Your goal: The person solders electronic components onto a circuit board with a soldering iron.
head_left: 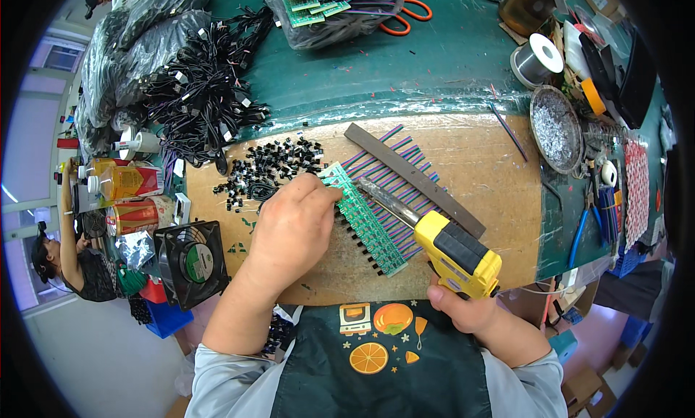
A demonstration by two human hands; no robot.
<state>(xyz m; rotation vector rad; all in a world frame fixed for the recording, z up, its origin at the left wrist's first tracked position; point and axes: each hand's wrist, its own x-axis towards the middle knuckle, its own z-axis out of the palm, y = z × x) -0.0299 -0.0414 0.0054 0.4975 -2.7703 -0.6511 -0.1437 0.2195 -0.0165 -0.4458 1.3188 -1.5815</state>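
Note:
My left hand [293, 226] rests on the near left end of a row of small green circuit boards [365, 219], fingers pressing the boards down on the brown work board [478, 164]. My right hand [467, 309] grips a yellow and black glue gun [452, 248]; its clear nozzle and stick [384, 201] lie across the green boards. Purple and striped wires [405, 164] run from the boards under a flat grey metal bar [413, 179]. A pile of small black parts [271, 168] lies just left of my left hand.
A bundle of black cables [203, 92] and grey bags lie at the back left, a bag of green boards [326, 12] and orange scissors [413, 16] at the back. A black fan [192, 262] and cans stand left. A solder spool [539, 59], metal dish [556, 124] and pliers sit right. Another person [72, 251] is at far left.

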